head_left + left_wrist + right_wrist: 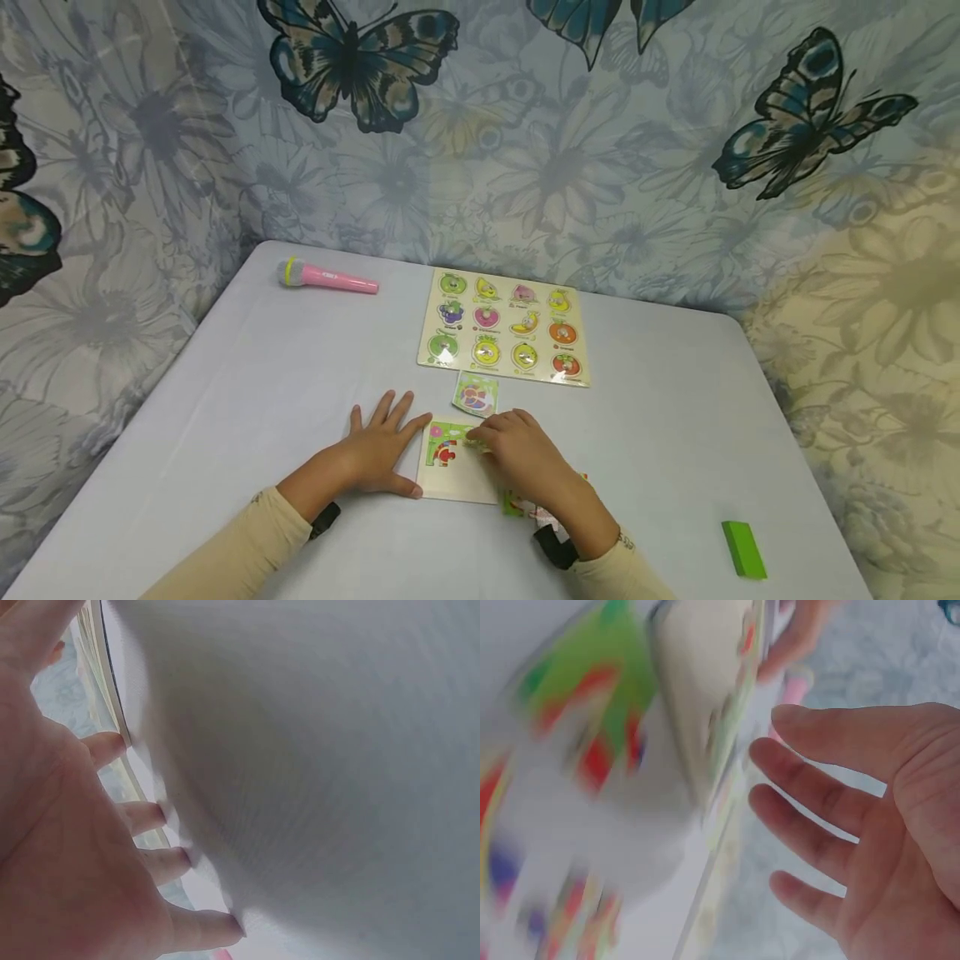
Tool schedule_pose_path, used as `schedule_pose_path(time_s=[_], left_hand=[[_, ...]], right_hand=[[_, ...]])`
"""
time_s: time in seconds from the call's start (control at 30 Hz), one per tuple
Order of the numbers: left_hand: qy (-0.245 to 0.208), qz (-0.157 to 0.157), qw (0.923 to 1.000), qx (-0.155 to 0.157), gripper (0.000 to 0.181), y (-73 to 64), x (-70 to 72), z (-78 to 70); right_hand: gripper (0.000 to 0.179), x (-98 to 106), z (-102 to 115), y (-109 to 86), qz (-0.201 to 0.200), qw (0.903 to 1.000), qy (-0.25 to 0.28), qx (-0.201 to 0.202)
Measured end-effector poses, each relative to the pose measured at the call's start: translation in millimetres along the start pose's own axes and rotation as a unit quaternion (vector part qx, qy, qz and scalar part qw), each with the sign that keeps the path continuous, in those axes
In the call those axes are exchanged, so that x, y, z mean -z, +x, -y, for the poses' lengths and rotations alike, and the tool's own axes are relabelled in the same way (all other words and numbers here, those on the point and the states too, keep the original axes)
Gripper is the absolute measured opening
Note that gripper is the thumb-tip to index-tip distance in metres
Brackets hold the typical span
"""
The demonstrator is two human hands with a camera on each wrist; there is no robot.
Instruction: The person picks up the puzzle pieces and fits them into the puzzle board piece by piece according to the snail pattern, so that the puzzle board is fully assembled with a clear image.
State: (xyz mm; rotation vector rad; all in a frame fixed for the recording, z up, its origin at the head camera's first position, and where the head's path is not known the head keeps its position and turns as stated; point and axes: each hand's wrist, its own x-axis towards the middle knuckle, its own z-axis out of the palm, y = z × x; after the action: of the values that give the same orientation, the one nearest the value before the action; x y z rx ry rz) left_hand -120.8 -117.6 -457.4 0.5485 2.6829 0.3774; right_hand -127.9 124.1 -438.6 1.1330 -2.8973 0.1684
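A pale jigsaw puzzle board (459, 483) lies on the table, with several colourful pieces (444, 450) along its upper left. My left hand (381, 454) is spread flat beside it, thumb and index finger touching the board's left edge. Over the board's right side is my right hand (521, 454), fingertips near the upper pieces. In the right wrist view, the fingers (810, 825) are loosely bent and nothing shows between them. Blurred loose puzzle pieces (592, 727) lie beside the board, partly hidden under my right forearm in the head view. A small picture card (476, 394) touches the board's top.
Behind the card lies a fruit puzzle board (506, 329). A pink toy microphone (330, 277) is at the back left of the white table (645, 417), and a green block (744, 550) at the front right. Butterfly-patterned walls (487, 167) stand behind and at the sides.
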Motion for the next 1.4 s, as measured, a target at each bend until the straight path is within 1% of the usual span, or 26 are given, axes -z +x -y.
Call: schedule_pose_path(time_s=[0.07,0.17,0.27,0.4,0.5,0.83,1.13,1.4], left_hand=[[-0.002,0.0,1.0,0.0,0.105,0.2,-1.5,-0.1],[-0.003,-0.002,1.0,0.0,0.105,0.4,-2.1,-0.1],[-0.003,-0.004,1.0,-0.001,0.105,0.1,-1.3,-0.1],[-0.006,-0.004,1.0,-0.004,0.105,0.1,-0.9,-0.1],[-0.006,-0.005,1.0,-0.004,0.105,-0.4,-0.3,1.2],[-0.009,-0.005,0.9999,-0.005,0.105,1.3,-1.1,1.6],[-0.011,-0.011,0.9999,-0.007,0.105,2.5,-3.4,4.1],[-0.014,-0.016,0.9998,-0.005,0.105,3.4,-5.5,5.1]], right_hand=[[0.026,1.3,-10.2,-11.3,-0.009,0.9998,-0.002,-0.017],[0.028,3.3,-23.8,-27.6,-0.009,0.9987,0.004,-0.049],[0.028,4.2,-34.4,-41.4,0.007,0.9965,0.009,-0.083],[0.024,2.6,-43.7,-54.0,0.034,0.9914,0.015,-0.125],[0.021,0.1,-46.5,-57.6,0.04,0.9891,0.025,-0.139],[0.024,-3.7,-45.8,-62.6,0.033,0.9893,0.029,-0.139],[0.024,-3.1,-43.7,-60.0,0.042,0.9878,0.032,-0.146],[0.027,0.9,-42.0,-56.5,0.047,0.9914,0.015,-0.121]])
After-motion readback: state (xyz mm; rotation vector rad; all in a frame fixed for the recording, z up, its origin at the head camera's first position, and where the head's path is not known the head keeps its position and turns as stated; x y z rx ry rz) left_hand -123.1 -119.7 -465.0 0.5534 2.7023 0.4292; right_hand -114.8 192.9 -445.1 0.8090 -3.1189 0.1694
